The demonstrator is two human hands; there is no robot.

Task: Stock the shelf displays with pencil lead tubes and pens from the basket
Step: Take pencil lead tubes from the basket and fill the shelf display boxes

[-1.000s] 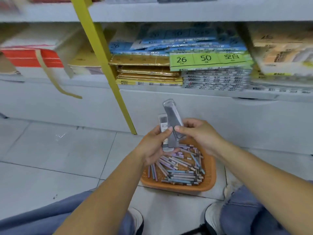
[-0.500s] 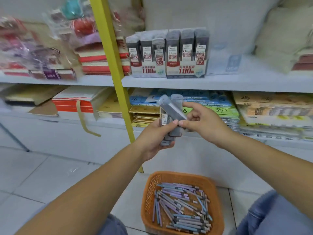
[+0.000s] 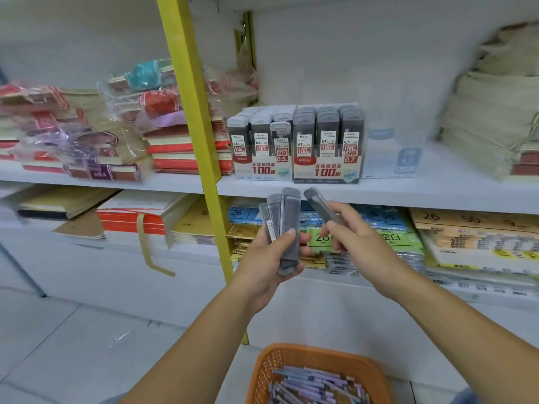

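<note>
- Grey translucent pencil lead tubes [image 3: 284,228]: several fanned upright, clamped in my left hand [image 3: 269,262], below the white shelf [image 3: 408,191].
- My right hand [image 3: 354,233] pinches one grey tube [image 3: 319,204], tilted, just beside them.
- Orange plastic basket [image 3: 318,357] of pens: well below shelf.

Bright even light, edges blurred — perhaps motion

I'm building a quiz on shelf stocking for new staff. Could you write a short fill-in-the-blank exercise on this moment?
1. The left hand holds a fan of grey lead tubes, while the right hand holds ____ tube.
2. The display box left of the 0.7 display box is marked HB ____.
3. The basket on the floor is coloured ____.

Missing words: one; 0.5; orange
</note>
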